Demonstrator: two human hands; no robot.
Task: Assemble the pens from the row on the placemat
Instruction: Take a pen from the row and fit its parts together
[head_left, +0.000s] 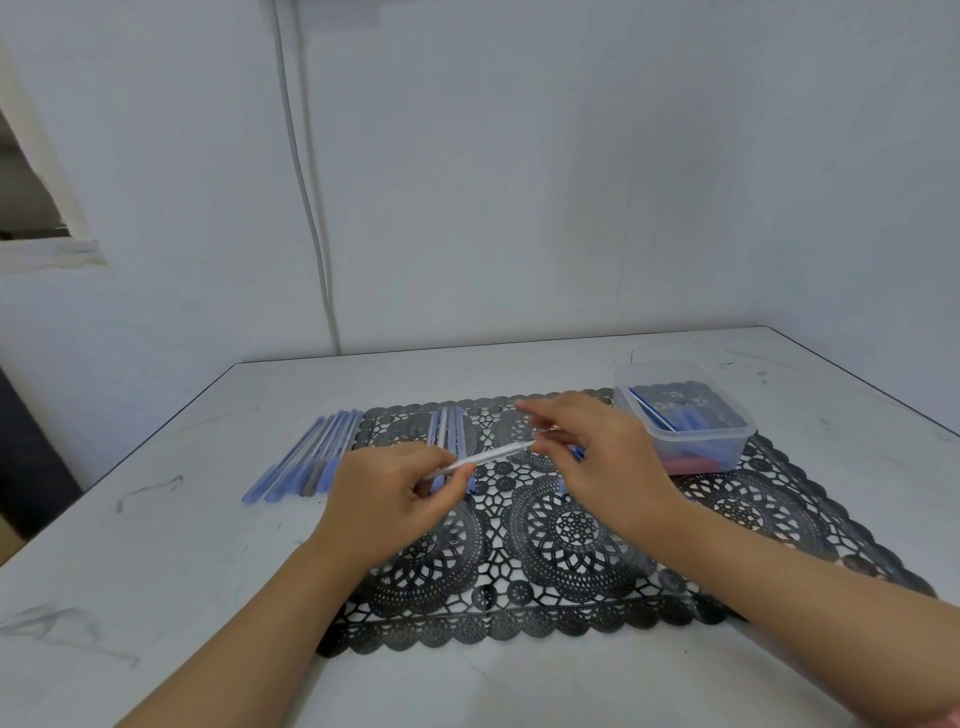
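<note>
Over the black lace placemat (561, 525) my left hand (395, 499) grips one end of a clear pen barrel (491, 457). My right hand (597, 457) pinches the barrel's other end with thumb and fingertips. A short row of blue pens (447, 428) lies on the mat just behind my hands, partly hidden by my left hand. Small blue parts peek out under my right hand (576, 453); what they are is unclear. A group of several blue capped pens (311, 457) lies on the white table left of the mat.
A clear plastic box (691, 415) holding blue pen parts and something red stands on the mat's far right corner. The white table (156, 597) meets a wall at the back, where a cable (311, 208) runs down. The table's left edge is near.
</note>
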